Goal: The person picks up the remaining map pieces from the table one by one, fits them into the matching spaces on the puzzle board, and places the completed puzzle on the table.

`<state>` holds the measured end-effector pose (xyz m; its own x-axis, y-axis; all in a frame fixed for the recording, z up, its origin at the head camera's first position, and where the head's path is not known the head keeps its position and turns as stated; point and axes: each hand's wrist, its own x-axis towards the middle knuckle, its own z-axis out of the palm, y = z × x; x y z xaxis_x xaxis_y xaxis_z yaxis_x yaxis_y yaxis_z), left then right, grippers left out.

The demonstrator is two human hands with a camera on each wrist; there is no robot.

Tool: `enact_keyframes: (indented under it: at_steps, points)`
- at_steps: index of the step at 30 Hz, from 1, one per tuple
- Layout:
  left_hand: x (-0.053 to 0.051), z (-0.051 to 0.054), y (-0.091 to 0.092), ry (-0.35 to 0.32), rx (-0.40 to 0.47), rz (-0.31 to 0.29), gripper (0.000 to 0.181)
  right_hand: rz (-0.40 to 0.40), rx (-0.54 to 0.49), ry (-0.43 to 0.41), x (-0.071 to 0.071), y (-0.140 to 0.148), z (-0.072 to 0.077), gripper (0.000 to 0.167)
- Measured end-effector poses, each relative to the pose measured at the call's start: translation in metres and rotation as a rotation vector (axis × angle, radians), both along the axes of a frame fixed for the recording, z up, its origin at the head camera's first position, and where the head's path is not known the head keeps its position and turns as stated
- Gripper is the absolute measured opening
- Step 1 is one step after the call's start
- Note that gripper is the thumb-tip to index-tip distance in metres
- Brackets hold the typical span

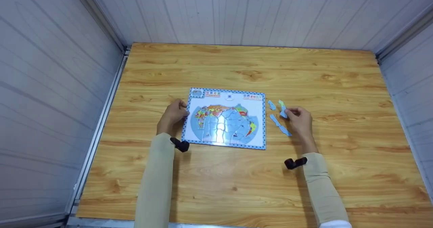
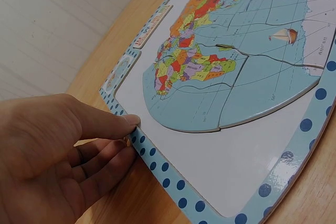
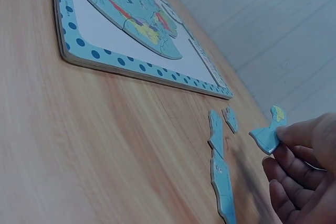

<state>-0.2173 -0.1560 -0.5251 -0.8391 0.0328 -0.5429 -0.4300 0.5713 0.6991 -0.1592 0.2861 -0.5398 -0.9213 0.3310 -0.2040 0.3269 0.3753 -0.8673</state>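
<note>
A world map jigsaw board (image 1: 227, 145) with a blue dotted border lies flat on the table, most of its map pieces fitted. My left hand (image 1: 173, 114) grips its left edge; in the left wrist view the thumb (image 2: 113, 125) lies on the border, fingers curled at the rim. To the right of the board, my right hand (image 1: 299, 120) pinches a blue and yellow puzzle piece (image 3: 269, 136) between thumb and fingers, lifted off the table in the right wrist view. Beside it lie loose blue pieces: a small one (image 1: 272, 105) and two longer ones (image 3: 222, 184) end to end.
The wood-grain table (image 1: 236, 187) stretches around the board on all sides. Pale panel walls stand at the back (image 1: 253, 15), left (image 1: 50, 103) and right (image 1: 412, 86). Each sleeve carries a black wrist device (image 1: 181, 144).
</note>
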Motion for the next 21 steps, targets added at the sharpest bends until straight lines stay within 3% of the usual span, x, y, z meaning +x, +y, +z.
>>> enact_keyframes:
  at_steps: [15, 21]
  points:
    - [0.001, 0.0, 0.0, -0.015, 0.013, 0.018, 0.024, 0.017, 0.022, 0.015, -0.002, -0.012, -0.001, 0.026]
    - [0.002, 0.0, -0.001, 0.032, 0.009, -0.007, 0.028, 0.02, -0.036, 0.008, -0.003, -0.017, -0.001, 0.024]
